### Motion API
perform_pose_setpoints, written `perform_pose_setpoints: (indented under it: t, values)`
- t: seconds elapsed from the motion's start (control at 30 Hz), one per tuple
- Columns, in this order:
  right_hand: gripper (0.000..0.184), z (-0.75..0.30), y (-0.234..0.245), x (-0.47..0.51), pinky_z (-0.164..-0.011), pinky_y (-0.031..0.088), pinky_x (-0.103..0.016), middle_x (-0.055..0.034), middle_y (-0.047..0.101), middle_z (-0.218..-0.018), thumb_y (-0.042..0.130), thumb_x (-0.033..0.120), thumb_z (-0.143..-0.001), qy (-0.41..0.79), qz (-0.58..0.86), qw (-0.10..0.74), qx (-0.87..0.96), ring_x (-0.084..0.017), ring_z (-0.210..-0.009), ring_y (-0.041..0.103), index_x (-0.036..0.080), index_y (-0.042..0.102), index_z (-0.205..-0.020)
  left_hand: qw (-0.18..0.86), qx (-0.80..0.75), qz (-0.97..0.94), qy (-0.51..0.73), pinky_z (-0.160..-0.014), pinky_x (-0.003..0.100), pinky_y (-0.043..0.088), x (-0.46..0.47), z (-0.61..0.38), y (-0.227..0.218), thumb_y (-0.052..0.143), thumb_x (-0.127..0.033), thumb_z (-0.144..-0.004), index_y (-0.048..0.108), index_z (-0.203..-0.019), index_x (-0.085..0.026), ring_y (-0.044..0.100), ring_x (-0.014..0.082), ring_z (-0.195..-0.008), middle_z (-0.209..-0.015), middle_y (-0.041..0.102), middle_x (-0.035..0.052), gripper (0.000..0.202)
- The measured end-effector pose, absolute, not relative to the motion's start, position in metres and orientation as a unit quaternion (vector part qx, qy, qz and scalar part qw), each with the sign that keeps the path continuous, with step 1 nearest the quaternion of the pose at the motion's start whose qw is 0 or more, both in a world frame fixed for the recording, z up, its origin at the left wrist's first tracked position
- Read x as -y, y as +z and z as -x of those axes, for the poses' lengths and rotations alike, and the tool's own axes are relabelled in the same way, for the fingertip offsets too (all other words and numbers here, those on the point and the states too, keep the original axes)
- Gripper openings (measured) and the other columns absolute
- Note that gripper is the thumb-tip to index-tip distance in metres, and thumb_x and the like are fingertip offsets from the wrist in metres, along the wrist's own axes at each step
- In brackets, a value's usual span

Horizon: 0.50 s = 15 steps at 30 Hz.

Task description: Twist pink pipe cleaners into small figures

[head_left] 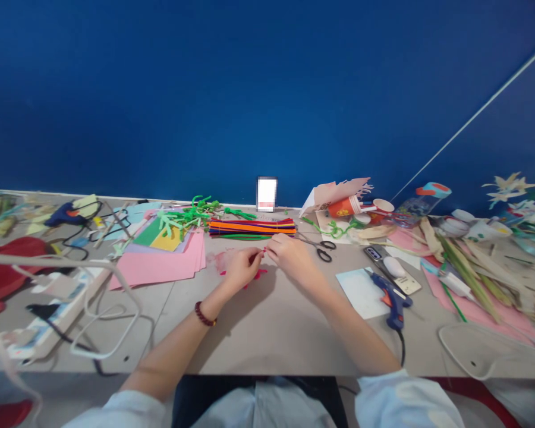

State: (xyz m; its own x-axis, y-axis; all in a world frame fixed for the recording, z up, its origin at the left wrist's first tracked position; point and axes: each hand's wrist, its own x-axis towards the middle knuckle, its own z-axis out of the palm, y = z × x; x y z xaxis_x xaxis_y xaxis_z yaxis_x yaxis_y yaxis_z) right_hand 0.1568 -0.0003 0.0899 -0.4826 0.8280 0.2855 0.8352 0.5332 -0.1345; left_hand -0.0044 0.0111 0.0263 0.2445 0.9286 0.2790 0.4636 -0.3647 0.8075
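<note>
My left hand (243, 268) and my right hand (290, 255) meet above the beige table (271, 333), their fingertips pinching a small red piece (264, 251), perhaps pipe cleaner, though it is too small to be sure. Red scraps (255, 275) lie just below my left hand. A bundle of multicoloured pipe cleaners (252, 227) sits beyond my hands, and black-handled scissors (320, 248) lie open beside my right hand. Pink paper sheets (160, 267) lie left of my left hand. A beaded red bracelet (204, 313) circles my left wrist.
A blue glue gun (391, 300) lies at the right, near a phone (374, 254) and a white card (361, 292). Green stalks and paper flowers crowd the far right. A power strip (57, 315) and white cables lie at the left, by red cloth (4, 267).
</note>
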Motion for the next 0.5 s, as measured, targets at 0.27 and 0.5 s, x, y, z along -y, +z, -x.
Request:
perform_pose_setpoints:
  t: [0.27, 0.5]
  values:
    - [0.018, -0.154, 0.083, -0.005, -0.061, 0.032, -0.023, -0.0054, 0.062, -0.079, 0.050, 0.020, -0.089, 0.086, 0.470, 0.223, 0.850, -0.013, -0.075, 0.053, 0.015, 0.065, -0.080, 0.474, -0.458, -0.558, 0.503, -0.052, 0.022, 0.033, -0.022, 0.008, 0.026, 0.060, -0.041, -0.075, 0.063, -0.071, -0.015, 0.046, 0.0111, -0.054, -0.054, 0.053, -0.0018, 0.027]
    - [0.015, -0.165, 0.077, -0.017, -0.063, 0.035, -0.021, -0.0033, 0.066, -0.078, 0.054, 0.014, -0.085, 0.209, 0.460, 0.278, 0.817, -0.011, -0.071, 0.056, 0.016, 0.069, -0.079, 0.635, -0.336, -0.513, 0.470, -0.050, 0.022, 0.026, -0.017, 0.009, 0.030, 0.063, -0.044, -0.075, 0.060, -0.070, -0.014, 0.032, 0.0072, -0.047, -0.047, 0.036, -0.0060, 0.030]
